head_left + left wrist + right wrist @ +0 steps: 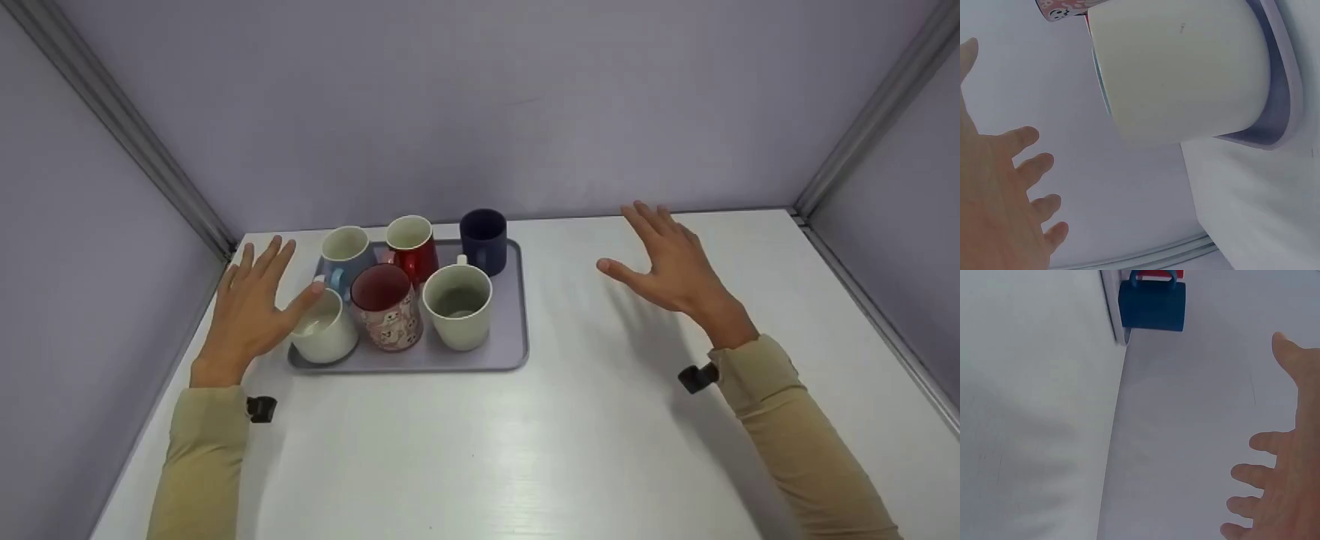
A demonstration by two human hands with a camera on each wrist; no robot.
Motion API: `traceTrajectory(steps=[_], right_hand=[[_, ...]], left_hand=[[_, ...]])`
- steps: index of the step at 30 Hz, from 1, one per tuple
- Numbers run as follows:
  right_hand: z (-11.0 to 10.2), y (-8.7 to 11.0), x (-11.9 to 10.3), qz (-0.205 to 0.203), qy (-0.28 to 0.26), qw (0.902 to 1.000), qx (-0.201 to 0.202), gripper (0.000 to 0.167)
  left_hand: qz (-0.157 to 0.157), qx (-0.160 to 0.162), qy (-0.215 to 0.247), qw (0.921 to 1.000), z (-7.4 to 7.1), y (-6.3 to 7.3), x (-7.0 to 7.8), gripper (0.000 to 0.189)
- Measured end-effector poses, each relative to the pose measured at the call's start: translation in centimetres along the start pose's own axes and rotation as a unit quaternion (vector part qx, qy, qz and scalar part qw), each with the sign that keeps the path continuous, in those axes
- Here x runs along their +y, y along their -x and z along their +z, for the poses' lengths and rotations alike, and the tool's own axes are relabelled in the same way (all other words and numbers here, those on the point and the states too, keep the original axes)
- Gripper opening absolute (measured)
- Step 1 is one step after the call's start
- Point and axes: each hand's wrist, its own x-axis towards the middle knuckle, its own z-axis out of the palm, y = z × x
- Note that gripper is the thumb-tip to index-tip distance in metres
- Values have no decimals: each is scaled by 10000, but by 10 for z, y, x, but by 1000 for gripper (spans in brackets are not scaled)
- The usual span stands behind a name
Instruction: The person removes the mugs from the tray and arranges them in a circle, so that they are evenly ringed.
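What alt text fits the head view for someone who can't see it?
A person's empty left grip is raised at the left side of a gray tray; the empty right grip is above the white table to the tray's right. The tray's front row, from left: white mug, patterned mug, second white mug; back row: blue mug, red mug, navy mug.

Tray (506,337) sits on table (367,465), wall (570,112) behind tray. Tray's front half: front-left mug (328,343), front-middle mug (394,328), front-right mug (461,334). Tray's back half: back-left mug (360,262), back-middle mug (425,262), back-right mug (487,253). Left hand (251,307) raised near tray's left end; right hand (671,266) raised right of tray, well apart from it.
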Motion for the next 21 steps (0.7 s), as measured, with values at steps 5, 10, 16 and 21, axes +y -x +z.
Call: traceTrajectory(steps=[5, 10, 16, 21], right_hand=[[0, -2, -17, -180, -498, 9986, -93, 94], [-2, -4, -32, -340, -755, 9965, -77, 94], [9, -4, -54, -578, -904, 9941, -160, 95], [20, -4, -72, -709, -1108, 9909, -277, 96]], left_hand=[[51, 16, 353, 9994, 1, 8, -7, 87], [128, 35, 597, 9981, 6, 13, -14, 84], [136, 72, 1013, 9947, 15, 30, -29, 83], [-215, -342, 1514, 9876, 23, 46, -39, 92]])
